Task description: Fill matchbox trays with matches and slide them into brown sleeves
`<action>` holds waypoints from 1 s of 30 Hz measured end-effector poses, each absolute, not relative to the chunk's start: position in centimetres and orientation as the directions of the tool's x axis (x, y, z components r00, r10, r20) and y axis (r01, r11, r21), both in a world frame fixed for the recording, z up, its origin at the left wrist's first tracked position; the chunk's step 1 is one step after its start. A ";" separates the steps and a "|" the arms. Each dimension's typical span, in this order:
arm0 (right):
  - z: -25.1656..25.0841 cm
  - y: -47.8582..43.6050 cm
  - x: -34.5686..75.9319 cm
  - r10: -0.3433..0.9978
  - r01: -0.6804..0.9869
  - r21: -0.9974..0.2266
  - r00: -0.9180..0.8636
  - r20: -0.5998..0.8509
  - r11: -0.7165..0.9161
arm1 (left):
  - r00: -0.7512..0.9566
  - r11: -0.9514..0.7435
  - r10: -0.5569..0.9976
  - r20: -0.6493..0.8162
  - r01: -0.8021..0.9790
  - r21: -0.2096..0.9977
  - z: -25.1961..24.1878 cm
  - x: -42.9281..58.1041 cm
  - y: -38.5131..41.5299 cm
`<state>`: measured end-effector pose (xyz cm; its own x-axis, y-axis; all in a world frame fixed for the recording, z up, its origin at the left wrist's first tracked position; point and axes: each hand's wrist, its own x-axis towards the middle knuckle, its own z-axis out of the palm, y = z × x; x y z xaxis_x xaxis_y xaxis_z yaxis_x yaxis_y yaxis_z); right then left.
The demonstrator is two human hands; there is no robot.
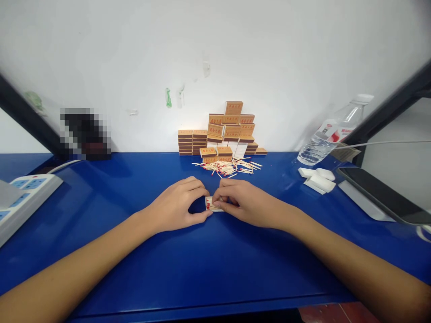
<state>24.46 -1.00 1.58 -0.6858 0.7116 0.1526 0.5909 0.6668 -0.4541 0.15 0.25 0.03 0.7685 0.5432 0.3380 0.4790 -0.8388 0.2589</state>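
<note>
A small white matchbox tray [210, 204] with red-tipped matches in it lies on the blue table between my hands. My left hand [183, 202] grips the tray's left end between thumb and fingers. Over its right part, my right hand [237, 199] has its fingertips pinched at the matches; whether a match is between them is too small to tell. Beyond the hands is a loose heap of matches [225, 168]. Behind that, matchboxes [232, 132] are stacked against the wall, with more in two columns [185, 142] on the left.
A plastic bottle [318, 141] leans at the back right, near white pieces [319, 183] and a phone [384, 193] on a white block. A power strip [32, 197] lies at the left on the blue table [208, 264]. Behind it is a pixelated dark object [85, 134].
</note>
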 end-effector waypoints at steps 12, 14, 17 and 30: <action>1.9 -0.2 25.1 0.716 0.584 -0.430 -0.642 0.274 0.689 | 0.747 -0.820 0.570 0.343 0.489 0.297 0.2 0.3 0.3; 2.1 1.0 26.2 0.752 0.641 -0.393 -0.570 0.331 0.659 | 0.739 -0.819 0.571 0.356 0.486 0.305 0.2 0.2 0.3; 1.7 3.4 28.4 0.835 0.793 -0.321 -0.386 0.392 0.518 | 0.712 -0.809 0.587 0.385 0.495 0.317 0.3 0.3 0.3; -0.6 6.6 28.4 0.784 0.744 -0.264 -0.537 0.311 0.614 | 0.734 -0.813 0.579 0.355 0.483 0.326 0.1 0.3 0.2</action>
